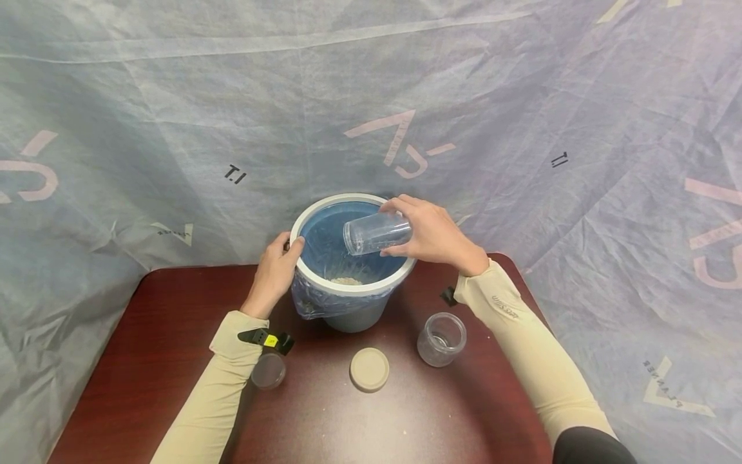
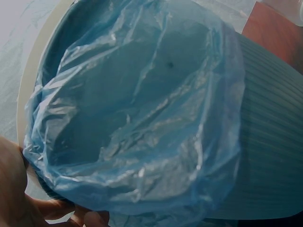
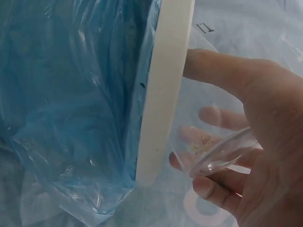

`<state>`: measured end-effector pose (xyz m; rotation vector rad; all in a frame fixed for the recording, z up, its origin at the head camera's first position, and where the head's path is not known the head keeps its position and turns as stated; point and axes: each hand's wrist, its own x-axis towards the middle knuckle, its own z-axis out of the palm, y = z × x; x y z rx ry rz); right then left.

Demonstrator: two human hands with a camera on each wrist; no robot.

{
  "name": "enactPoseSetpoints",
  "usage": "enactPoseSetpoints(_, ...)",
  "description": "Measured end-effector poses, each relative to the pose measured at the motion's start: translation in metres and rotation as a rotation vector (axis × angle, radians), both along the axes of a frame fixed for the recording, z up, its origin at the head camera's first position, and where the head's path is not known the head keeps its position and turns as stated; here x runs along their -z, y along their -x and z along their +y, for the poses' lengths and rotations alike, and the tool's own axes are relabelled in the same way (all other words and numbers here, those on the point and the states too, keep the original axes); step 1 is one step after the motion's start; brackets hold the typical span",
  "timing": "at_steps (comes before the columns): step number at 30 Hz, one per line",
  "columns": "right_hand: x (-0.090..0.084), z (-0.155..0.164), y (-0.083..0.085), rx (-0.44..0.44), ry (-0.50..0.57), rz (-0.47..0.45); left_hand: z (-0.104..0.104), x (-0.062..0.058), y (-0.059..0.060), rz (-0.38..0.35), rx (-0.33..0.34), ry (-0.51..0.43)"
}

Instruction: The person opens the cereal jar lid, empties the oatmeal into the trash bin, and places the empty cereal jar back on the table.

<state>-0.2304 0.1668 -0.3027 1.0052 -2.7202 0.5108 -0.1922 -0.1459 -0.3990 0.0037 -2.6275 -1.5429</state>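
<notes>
A trash bin (image 1: 353,316) with a white rim (image 1: 313,278) stands at the back of the table, lined with a thin blue plastic bag (image 2: 142,118). My left hand (image 1: 275,270) grips the rim's left side, thumb on top. Over the opening, my right hand (image 1: 435,233) holds a clear jar (image 1: 375,233) tipped on its side, mouth toward the left. A few pale grains (image 3: 203,144) show inside the jar in the right wrist view. Below the jar's mouth, a small heap of pale bits (image 1: 346,281) lies in the bag.
A second clear jar (image 1: 442,340) stands upright on the table at right. Near the front are a round beige lid (image 1: 369,369) and a clear round lid (image 1: 268,371) by the left sleeve. Grey fabric (image 1: 301,116) hangs behind the table (image 1: 139,386).
</notes>
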Motion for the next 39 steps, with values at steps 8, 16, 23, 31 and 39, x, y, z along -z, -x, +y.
enactPoseSetpoints(8,0.006,0.001,0.002,-0.045,0.32,-0.098,0.0,0.003,-0.004,0.005,0.004,-0.012)
enactPoseSetpoints(16,0.004,0.001,0.0,0.025,-0.001,-0.084,0.0,0.003,-0.003,0.011,0.007,-0.011)
enactPoseSetpoints(23,0.002,0.001,0.002,-0.009,0.121,-0.104,0.0,0.001,-0.001,0.005,-0.002,-0.006)
enactPoseSetpoints(31,-0.004,0.001,-0.001,0.005,-0.008,0.014,0.0,0.001,0.001,0.022,0.008,-0.019)
enactPoseSetpoints(39,-0.004,-0.001,0.0,-0.007,0.222,0.014,0.0,0.001,0.0,0.017,0.013,-0.019)
